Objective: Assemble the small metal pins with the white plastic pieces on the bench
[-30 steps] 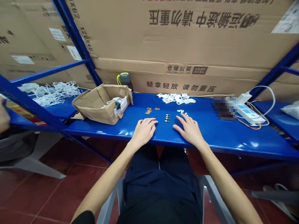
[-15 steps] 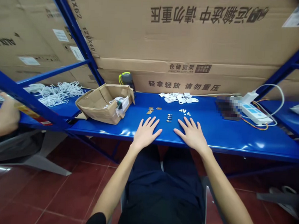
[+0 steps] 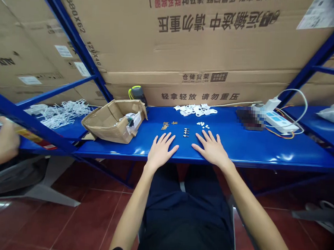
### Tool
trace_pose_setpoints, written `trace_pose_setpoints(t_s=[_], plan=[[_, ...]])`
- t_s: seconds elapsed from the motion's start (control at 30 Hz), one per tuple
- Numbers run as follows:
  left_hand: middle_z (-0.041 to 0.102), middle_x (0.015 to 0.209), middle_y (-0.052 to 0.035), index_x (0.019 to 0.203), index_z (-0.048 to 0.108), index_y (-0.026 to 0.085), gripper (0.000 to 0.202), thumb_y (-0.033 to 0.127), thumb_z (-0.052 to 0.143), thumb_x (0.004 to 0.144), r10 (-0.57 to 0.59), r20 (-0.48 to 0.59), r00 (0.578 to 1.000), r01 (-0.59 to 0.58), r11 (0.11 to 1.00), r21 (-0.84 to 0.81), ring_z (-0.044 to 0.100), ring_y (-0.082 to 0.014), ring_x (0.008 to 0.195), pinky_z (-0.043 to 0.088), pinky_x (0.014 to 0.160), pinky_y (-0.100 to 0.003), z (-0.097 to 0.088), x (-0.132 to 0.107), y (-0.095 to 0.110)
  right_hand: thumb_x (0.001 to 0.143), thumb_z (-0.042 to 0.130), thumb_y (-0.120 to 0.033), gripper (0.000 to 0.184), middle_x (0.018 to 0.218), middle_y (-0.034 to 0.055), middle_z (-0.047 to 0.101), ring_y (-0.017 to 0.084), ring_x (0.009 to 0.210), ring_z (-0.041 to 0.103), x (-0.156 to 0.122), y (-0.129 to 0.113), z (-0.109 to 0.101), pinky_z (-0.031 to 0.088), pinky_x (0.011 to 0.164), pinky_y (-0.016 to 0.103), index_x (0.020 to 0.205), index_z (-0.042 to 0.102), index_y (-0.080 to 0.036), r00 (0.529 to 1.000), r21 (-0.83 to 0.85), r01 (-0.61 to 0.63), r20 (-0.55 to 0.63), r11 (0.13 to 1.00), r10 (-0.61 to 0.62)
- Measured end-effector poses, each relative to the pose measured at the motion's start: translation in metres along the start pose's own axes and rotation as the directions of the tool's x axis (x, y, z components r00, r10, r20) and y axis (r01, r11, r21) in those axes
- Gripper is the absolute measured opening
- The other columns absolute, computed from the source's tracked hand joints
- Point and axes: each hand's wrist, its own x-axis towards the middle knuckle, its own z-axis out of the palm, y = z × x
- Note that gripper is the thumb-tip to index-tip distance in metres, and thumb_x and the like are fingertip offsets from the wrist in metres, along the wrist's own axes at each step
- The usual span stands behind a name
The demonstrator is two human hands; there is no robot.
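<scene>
My left hand [image 3: 160,151] lies flat near the front edge of the blue table [image 3: 121,148], fingers spread and holding nothing. Just beyond its fingertips are several small brass-coloured metal parts [image 3: 165,126]. My right hand [image 3: 211,148] also rests flat with fingers apart, nothing in it. Past its fingertips sit several tiny white pieces [image 3: 203,124]. Between the two hands, a short column of small pins with white and dark parts [image 3: 186,132] lies on the table. Farther back is a heap of white plastic pieces [image 3: 195,110] with openings in them.
A cut-open cardboard box [image 3: 108,127] stands at left, with a dark bottle [image 3: 137,93] behind it. White cables [image 3: 61,114] lie farther left, near a co-worker's hand [image 3: 6,139]. At right are a blurred dark object [image 3: 249,119] and a power strip [image 3: 280,122].
The camera view has shifted slightly, so the scene sits a little differently. Both my hands stay flat on the table, and the parts have not moved.
</scene>
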Motion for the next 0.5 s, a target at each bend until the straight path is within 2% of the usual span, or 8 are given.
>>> trace_pose_setpoints(t_s=[0.5], plan=[[0.035, 0.175, 0.0008, 0.166, 0.045, 0.032, 0.065, 0.064, 0.034, 0.11, -0.009, 0.006, 1.0, 0.009, 1.0, 0.007, 0.029, -0.0279, 0.165, 0.018, 0.137, -0.056, -0.0029, -0.0009, 0.0038, 0.104, 0.016, -0.079, 0.088, 0.18, 0.0129, 0.019, 0.041, 0.167, 0.012, -0.0018, -0.0009, -0.0027, 0.012, 0.131, 0.069, 0.173, 0.029, -0.025, 0.999, -0.041, 0.01, 0.034, 0.999, -0.008]])
